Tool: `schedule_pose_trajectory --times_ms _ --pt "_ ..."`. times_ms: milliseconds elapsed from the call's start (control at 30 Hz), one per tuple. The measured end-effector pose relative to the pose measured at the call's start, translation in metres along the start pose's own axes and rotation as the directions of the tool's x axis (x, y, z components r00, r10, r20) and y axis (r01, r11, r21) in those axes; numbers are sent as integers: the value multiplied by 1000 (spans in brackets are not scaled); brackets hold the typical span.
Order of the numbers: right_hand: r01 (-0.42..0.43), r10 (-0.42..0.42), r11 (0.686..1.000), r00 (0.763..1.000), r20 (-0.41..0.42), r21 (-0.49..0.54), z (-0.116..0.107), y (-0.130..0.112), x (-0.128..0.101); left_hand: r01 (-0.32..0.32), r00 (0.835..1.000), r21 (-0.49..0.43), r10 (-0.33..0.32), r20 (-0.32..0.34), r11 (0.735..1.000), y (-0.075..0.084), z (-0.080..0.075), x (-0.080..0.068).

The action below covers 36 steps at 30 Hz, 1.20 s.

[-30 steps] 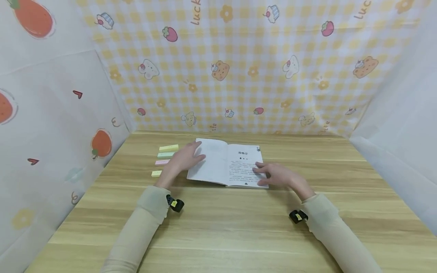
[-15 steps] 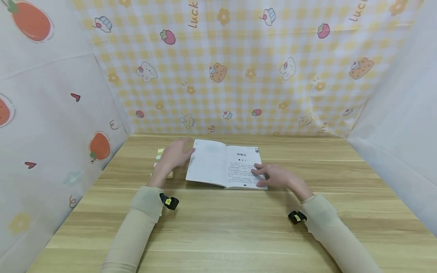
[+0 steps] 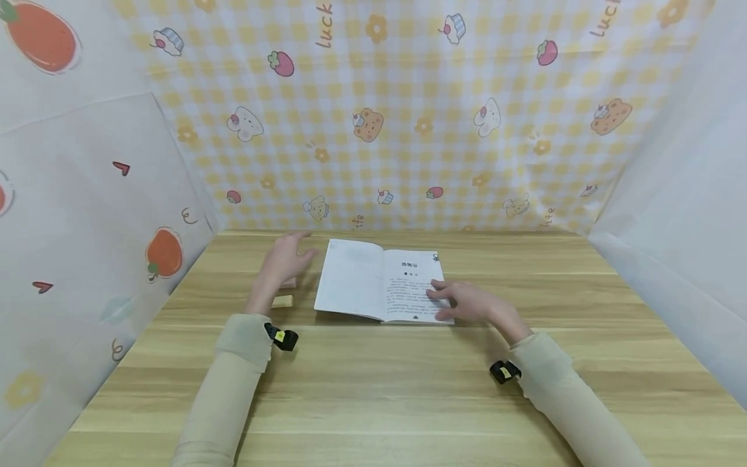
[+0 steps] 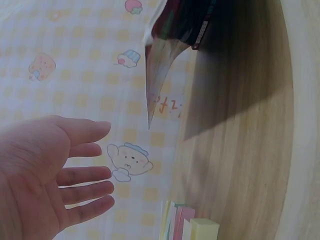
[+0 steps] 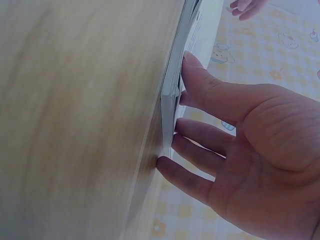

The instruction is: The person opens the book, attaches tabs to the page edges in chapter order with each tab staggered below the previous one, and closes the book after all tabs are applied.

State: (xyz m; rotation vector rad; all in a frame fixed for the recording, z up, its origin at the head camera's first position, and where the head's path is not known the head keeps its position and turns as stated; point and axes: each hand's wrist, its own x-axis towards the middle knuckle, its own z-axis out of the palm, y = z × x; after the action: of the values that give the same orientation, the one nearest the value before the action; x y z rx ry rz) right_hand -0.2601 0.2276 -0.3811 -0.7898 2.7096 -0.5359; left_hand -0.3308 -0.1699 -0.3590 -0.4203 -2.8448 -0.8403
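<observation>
Head view: the open book (image 3: 350, 279) is laid on the bench (image 3: 373, 389); at its three to four o'clock, its right page is touched by the right hand (image 3: 471, 303), grip spread wide. Toward nine o'clock, the yellow sticky-note block (image 3: 283, 301) is partly covered by the left hand (image 3: 284, 258), grip relaxed and wide. Left wrist view: the left fingers are seen straightened, at eight o'clock. Right wrist view: the page is touched by the right thumb.

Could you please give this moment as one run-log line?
book: lying open on table | left hand: holding nothing, near colored blocks | right hand: touching book's right edge
</observation>
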Motion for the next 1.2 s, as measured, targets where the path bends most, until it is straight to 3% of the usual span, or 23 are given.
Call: schedule_pose_trajectory --times_ms 567,1200 --pt "15 -15 1000 1000 -1 -8 1 -1 -2 39 999 -25 -40 -25 999 -25 -11 8" --pt "16 -16 1000 1000 -13 -1 0 1 -1 82 997 -72 -82 3 994 -56 -8 14"
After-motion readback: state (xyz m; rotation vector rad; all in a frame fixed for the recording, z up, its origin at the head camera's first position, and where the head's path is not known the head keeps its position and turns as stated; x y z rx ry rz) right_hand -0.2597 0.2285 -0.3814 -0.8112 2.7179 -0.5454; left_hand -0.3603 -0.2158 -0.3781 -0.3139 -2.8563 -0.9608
